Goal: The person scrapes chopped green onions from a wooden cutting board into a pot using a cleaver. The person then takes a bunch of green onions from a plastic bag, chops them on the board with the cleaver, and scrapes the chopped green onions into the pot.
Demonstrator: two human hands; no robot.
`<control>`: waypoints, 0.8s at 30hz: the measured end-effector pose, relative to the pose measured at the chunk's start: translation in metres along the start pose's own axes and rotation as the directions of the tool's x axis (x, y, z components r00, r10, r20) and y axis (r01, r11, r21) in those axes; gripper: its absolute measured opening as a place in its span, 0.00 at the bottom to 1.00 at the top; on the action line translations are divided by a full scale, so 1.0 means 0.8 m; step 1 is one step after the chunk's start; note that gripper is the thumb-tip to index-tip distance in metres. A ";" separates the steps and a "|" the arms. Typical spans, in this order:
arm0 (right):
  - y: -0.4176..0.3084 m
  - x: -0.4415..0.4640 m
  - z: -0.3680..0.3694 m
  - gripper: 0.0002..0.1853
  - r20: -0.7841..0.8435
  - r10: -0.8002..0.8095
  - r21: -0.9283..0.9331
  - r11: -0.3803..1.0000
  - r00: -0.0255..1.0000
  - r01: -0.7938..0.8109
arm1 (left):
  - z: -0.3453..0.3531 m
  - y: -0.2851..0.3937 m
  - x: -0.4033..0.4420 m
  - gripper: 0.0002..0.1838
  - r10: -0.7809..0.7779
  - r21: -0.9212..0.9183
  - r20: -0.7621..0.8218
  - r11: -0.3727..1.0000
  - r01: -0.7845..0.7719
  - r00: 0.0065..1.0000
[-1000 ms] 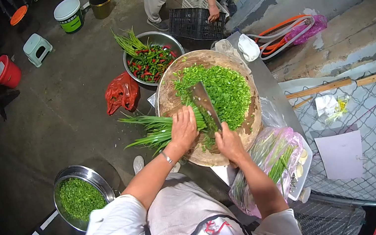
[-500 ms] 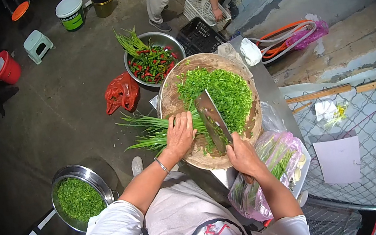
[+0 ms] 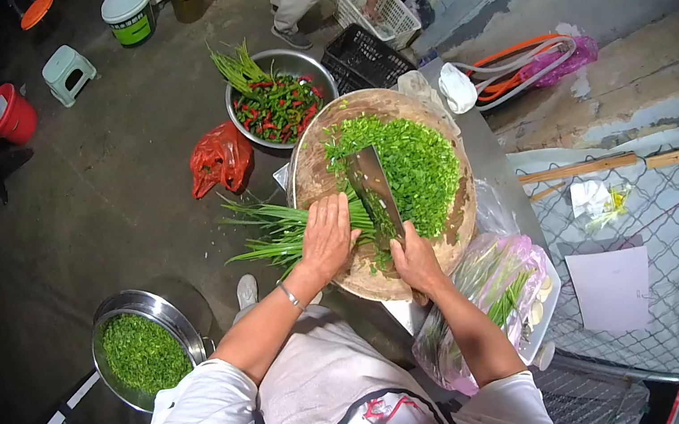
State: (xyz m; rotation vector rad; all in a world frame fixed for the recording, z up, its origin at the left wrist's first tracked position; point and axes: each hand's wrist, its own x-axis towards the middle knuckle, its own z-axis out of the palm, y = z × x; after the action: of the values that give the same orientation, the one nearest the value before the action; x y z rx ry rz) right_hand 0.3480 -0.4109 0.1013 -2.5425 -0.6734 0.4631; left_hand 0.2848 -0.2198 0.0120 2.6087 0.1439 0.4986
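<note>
Before me is a round wooden chopping block [image 3: 311,162], with a heap of chopped scallions [image 3: 418,166] on its far right side. My left hand [image 3: 328,237] presses down on a bunch of long scallions [image 3: 270,231], fingers close together; their green ends hang past the block's left edge. In my right hand [image 3: 417,262] is the handle of a broad cleaver [image 3: 374,192]. Its blade stands close beside my left fingers at the cut end of the bunch, with green bits stuck to its face. The blade's lower edge is hidden among the greens.
Beyond the block is a metal bowl [image 3: 323,69] of red and green peppers, beside a red plastic bag [image 3: 219,159]. A metal pot [image 3: 184,317] of chopped greens stands lower left. Bagged scallions [image 3: 504,296] lie at right. Another person's hand reaches into a white crate [image 3: 397,20].
My right hand and the cleaver have shifted slightly left and toward the far side, and the blade stands more upright. My left hand stays on the scallions. The view has shifted slightly.
</note>
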 end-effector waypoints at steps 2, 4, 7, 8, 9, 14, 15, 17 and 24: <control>-0.023 -0.004 -0.022 0.13 0.049 0.058 -0.009 0.998 0.997 -0.058 | -0.003 -0.005 -0.006 0.39 -0.005 0.022 -0.054 1.000 0.006 0.999; -0.043 -0.022 -0.054 0.14 0.070 0.026 -0.118 0.993 0.997 -0.018 | 0.006 -0.006 -0.011 0.39 -0.022 0.053 0.034 0.998 0.020 0.999; -0.064 -0.036 -0.076 0.15 0.167 0.091 -0.177 0.982 0.982 -0.061 | 0.018 -0.003 -0.011 0.39 -0.025 0.088 0.065 0.996 0.020 0.998; -0.063 -0.036 -0.071 0.15 0.196 0.098 -0.207 0.977 0.976 -0.057 | 0.021 -0.005 -0.012 0.39 -0.015 0.105 0.067 0.994 0.008 0.998; -0.061 -0.034 -0.063 0.14 0.226 0.104 -0.236 0.971 0.969 -0.049 | 0.023 -0.008 -0.012 0.38 -0.007 0.125 0.068 0.992 -0.002 0.998; -0.027 0.003 0.025 0.12 0.052 0.046 -0.209 0.977 0.998 -0.034 | 0.028 -0.008 -0.014 0.39 0.015 0.183 0.036 0.983 -0.022 0.999; -0.023 0.010 0.027 0.13 0.025 0.021 -0.136 0.991 0.999 -0.018 | 0.026 -0.010 -0.012 0.40 0.021 0.198 0.013 0.980 -0.024 1.000; -0.005 -0.002 0.025 0.13 -0.031 0.017 0.007 1.000 0.999 -0.017 | 0.023 -0.004 -0.023 0.40 -0.023 0.066 0.071 0.998 0.018 0.997; -0.083 -0.035 -0.065 0.15 0.132 0.109 -0.186 0.979 0.985 -0.083 | 0.023 -0.008 -0.017 0.40 -0.031 0.034 0.012 0.999 0.031 0.999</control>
State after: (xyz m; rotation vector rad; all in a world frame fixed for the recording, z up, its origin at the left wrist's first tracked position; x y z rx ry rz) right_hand 0.3225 -0.3930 0.1843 -2.7419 -0.6721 0.6478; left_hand 0.2792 -0.2243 -0.0103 2.6375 0.1895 0.4724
